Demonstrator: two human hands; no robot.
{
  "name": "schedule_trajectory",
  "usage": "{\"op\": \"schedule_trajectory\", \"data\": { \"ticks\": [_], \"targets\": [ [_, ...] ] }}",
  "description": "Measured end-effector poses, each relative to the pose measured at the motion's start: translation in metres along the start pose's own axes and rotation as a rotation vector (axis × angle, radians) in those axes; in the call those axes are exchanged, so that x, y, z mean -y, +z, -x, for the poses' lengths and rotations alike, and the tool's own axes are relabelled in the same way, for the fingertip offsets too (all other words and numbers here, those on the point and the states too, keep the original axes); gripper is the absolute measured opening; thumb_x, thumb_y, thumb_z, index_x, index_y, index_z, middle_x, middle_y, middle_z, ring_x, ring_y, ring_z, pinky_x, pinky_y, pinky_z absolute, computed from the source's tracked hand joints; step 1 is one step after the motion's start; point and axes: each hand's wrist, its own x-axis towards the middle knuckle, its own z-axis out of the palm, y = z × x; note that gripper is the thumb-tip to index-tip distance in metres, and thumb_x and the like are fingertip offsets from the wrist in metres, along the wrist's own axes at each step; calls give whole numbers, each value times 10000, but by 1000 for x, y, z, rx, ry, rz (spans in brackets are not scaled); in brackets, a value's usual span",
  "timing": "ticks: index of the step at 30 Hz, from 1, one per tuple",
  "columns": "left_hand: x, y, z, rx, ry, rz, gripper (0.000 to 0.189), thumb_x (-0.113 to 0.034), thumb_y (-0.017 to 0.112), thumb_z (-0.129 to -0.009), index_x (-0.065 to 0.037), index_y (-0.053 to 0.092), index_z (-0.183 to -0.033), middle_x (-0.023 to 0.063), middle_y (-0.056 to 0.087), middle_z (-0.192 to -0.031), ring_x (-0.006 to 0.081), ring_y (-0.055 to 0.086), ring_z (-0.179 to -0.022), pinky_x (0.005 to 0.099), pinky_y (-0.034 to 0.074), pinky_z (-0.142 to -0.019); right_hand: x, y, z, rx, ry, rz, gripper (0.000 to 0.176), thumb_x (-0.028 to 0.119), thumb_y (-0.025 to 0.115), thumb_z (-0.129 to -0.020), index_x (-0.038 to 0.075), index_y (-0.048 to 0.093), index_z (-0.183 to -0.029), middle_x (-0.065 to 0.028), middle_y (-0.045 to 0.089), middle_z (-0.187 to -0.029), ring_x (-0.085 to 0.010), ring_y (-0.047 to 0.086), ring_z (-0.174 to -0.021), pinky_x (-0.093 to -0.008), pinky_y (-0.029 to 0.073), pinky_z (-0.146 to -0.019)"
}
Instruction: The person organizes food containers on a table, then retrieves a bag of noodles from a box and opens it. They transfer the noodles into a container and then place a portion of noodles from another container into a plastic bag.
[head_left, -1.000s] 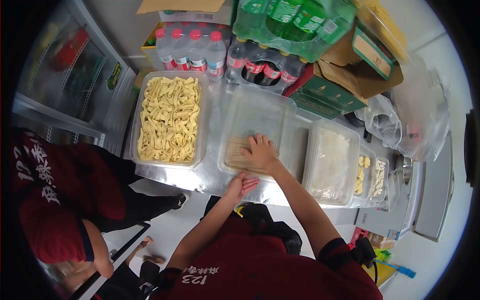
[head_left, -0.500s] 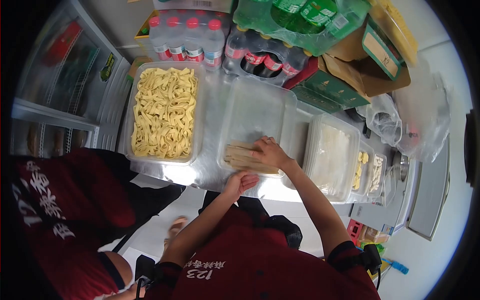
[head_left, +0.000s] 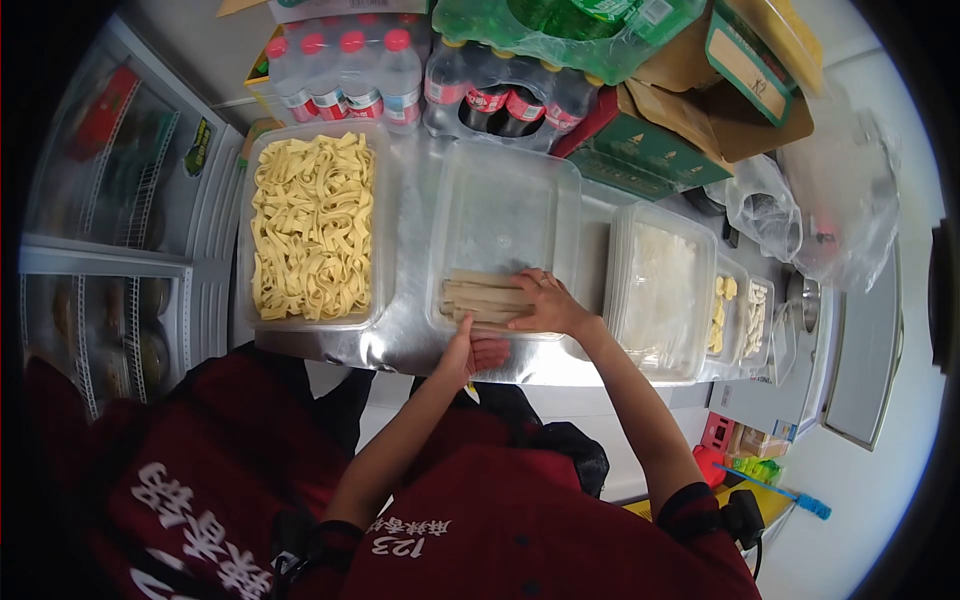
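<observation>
A shallow clear plastic tub [head_left: 505, 195] holds a layer of flat greyish-brown strips [head_left: 480, 293] along its near end. Over the right end of those strips lies my right hand [head_left: 552, 304], thumb and fingers spread apart across them, a ring on one finger. My left hand [head_left: 476, 352] is at the tub's near rim, thumb pointing up at the strips' edge and fingers stretched to the right, with nothing visible in it. The rest of the tub's floor shows bare.
To the left stands a tub of wide yellow noodles [head_left: 312, 225]. Stacked lidded tubs [head_left: 660, 290] and small food containers [head_left: 724, 310] are on the right. Bottle packs [head_left: 505, 100] and a green carton [head_left: 640, 160] line the back. A co-worker's dark red shirt [head_left: 200, 470] is close at left.
The view has shifted slightly. My left hand has turned its thumb up toward the strips; my right hand's thumb has come nearer the tub's front edge. The co-worker has moved closer to me.
</observation>
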Motion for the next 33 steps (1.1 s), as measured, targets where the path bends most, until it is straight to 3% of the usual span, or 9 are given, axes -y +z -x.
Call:
{"op": "schedule_trajectory", "data": {
  "ticks": [9,13,15,18,25,27,28,30,33],
  "targets": [
    [-21,11,37,69,-170,-199,621,-552,291,-834,-4,530,-1003,153,604,-887,207,602,-742,257,470,-589,2,-4,-2,96,34,43,831,458,668,-591,53,332,-1234,-182,323,-1224,-351,272,-1164,-396,262,-973],
    [-34,18,41,17,261,-633,303,-302,501,-826,-25,553,-937,104,607,-863,140,586,-757,231,455,-635,15,1,-1,66,104,51,817,474,648,-608,44,335,-1228,-181,307,-1239,-357,262,-1168,-407,266,-970],
    [-48,20,33,-163,823,-854,251,-206,541,-786,1,541,-929,119,595,-898,190,583,-769,282,464,-673,17,3,1,-23,89,70,797,508,631,-601,39,379,-1195,-188,352,-1209,-346,315,-1134,-416,267,-956],
    [-78,35,35,-334,1034,-1455,265,-136,571,-723,-14,525,-953,133,556,-982,266,538,-900,343,441,-752,5,-3,-1,-44,95,12,748,456,642,-617,27,393,-1176,-198,390,-1177,-359,364,-1100,-401,284,-952],
    [-85,37,17,-260,603,-1761,639,-199,582,-696,50,310,-1219,304,207,-1285,387,247,-1201,359,252,-986,-3,-7,8,-64,32,121,641,323,642,-649,-17,406,-1138,-245,407,-1161,-375,354,-1126,-405,294,-948],
    [-80,37,14,-323,469,-1559,707,-208,539,-719,98,190,-1253,343,121,-1294,398,175,-1228,354,208,-1010,0,-1,11,-328,132,-129,598,322,581,-713,-52,389,-1139,-264,393,-1169,-385,335,-1140,-412,283,-955],
    [-76,35,12,-318,465,-1563,707,-208,539,-719,98,190,-1253,343,121,-1294,398,175,-1228,354,208,-1010,0,4,9,-329,138,-132,598,322,581,-713,-52,389,-1139,-264,393,-1169,-385,335,-1140,-412,283,-955],
    [-69,32,5,-371,549,-1412,670,-178,484,-732,138,171,-1232,367,147,-1268,451,219,-1182,399,228,-996,-1,18,3,-440,554,-716,582,342,511,-768,-74,369,-1149,-297,388,-1153,-405,327,-1135,-410,274,-958],
    [-61,35,2,-454,617,-1417,642,-199,462,-743,132,201,-1227,350,182,-1267,431,230,-1186,388,213,-1003,2,38,-7,-530,574,-609,608,382,469,-790,-79,352,-1169,-325,385,-1141,-416,327,-1132,-400,281,-952]
  ]
}}
